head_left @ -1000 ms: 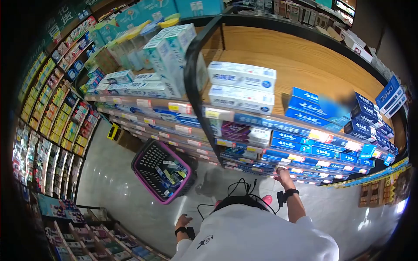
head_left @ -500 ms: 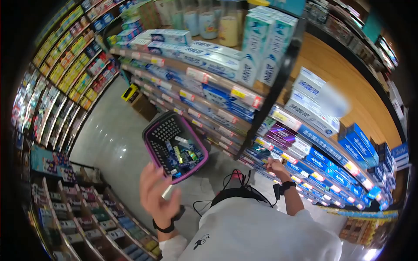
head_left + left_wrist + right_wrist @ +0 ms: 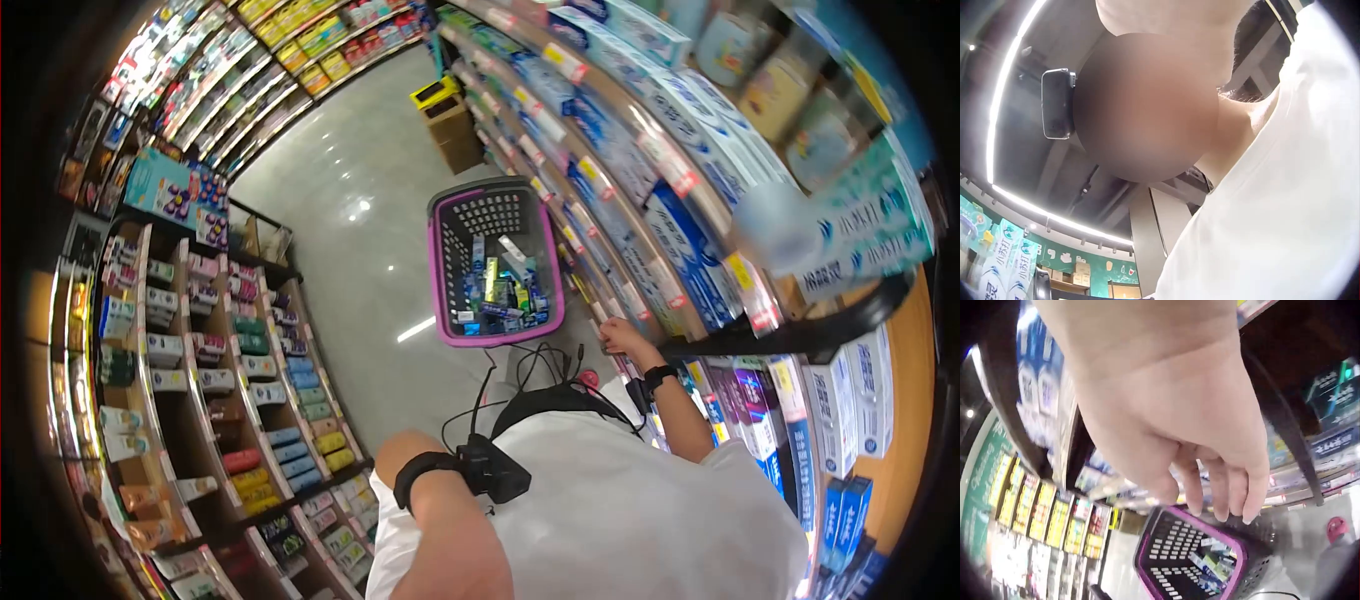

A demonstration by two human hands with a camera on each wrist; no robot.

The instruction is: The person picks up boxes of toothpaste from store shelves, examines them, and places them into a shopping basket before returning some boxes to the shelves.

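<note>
Pink-rimmed basket (image 3: 495, 262) stands lengthwise along the shelves, near right hand (image 3: 620, 336).

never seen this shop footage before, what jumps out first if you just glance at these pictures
The pink-rimmed black basket on the grey floor catches the eye first, part-filled with small boxed goods, right beside the long shelves of blue and white boxes. Next comes the right hand, held out at the lower shelf edge with loosely curled fingers that hold nothing. In the foreground the left forearm wears a black wrist camera; that hand itself is out of sight.
</note>
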